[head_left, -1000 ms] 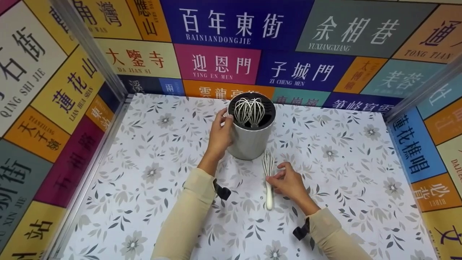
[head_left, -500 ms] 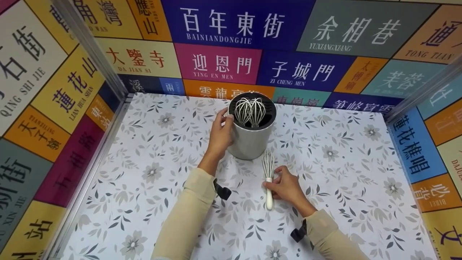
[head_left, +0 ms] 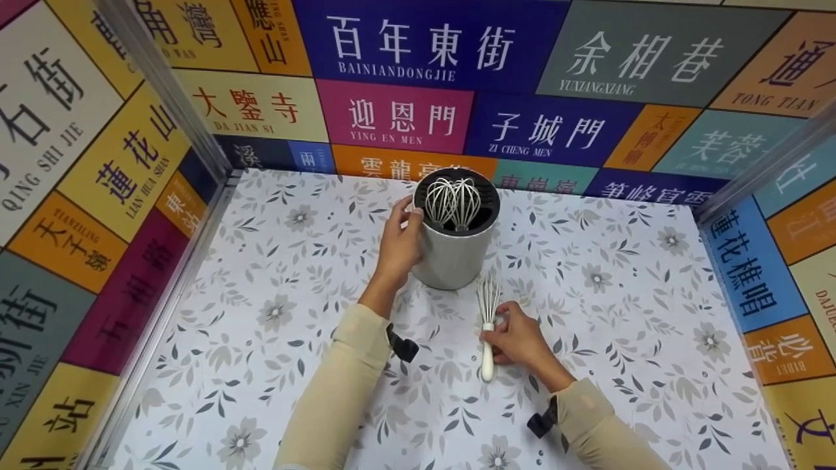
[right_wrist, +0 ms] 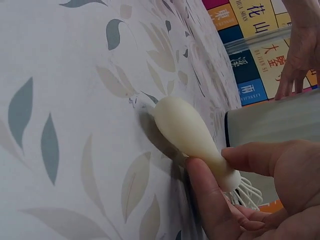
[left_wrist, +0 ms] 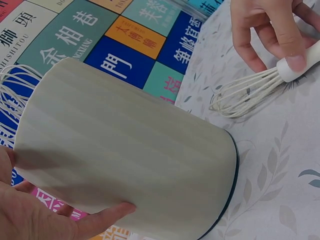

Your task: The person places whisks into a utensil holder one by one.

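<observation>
A grey utensil holder (head_left: 454, 258) with a dark top stands at the back middle of the table. Two whisks (head_left: 452, 202) poke their wire heads out of it. My left hand (head_left: 400, 241) holds the holder's left side near the rim, with thumb and fingers spread against its wall (left_wrist: 120, 135). In front of the holder, my right hand (head_left: 519, 333) pinches a small whisk (head_left: 487, 365) just below its wires, between thumb and fingers. This whisk's wire head points toward the holder. In the right wrist view, its cream handle (right_wrist: 185, 127) casts a shadow on the cloth close beneath.
A white cloth (head_left: 601, 313) with grey leaves and flowers covers the table. Colourful panels (head_left: 392, 117) with printed characters stand at the back and both sides. Metal posts (head_left: 176, 98) mark the corners. Each wrist wears a dark camera (head_left: 403, 346).
My right hand has moved slightly down from the wires to the handle's neck and now pinches it. The small whisk has shifted a little. My left hand and the holder look still.
</observation>
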Tool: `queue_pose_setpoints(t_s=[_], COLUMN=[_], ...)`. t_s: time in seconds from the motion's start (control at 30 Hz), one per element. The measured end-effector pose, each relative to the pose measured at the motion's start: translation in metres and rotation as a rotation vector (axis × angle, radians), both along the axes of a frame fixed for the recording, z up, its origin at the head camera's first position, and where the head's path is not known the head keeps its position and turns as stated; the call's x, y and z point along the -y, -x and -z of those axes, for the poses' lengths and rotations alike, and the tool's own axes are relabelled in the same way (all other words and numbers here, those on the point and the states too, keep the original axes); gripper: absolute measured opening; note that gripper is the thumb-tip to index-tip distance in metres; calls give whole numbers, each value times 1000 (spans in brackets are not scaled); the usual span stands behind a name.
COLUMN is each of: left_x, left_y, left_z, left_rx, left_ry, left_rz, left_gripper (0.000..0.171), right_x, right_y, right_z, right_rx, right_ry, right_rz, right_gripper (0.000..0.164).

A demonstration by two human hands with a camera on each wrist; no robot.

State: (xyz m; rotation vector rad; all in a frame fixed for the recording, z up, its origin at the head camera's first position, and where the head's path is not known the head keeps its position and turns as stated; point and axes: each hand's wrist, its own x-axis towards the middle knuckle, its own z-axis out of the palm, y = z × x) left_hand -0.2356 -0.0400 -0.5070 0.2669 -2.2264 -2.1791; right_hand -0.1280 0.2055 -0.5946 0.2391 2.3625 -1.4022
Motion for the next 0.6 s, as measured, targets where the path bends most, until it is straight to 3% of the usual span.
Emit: queue_pose_setpoints(t_s=[0.33,0.6], left_x=[1,0], left_y=[-1,0], left_z=[0,1], left_rx=[9,12], left_ry=[-17,-17], left_rz=[25,15], left_gripper=[48,48], right_x=[-4,-5], right_y=[4,19], right_z=[-17,-58], right_rx=[-19,-120], right_ry=[43,121], right_rz=[6,47], right_gripper=[58,64])
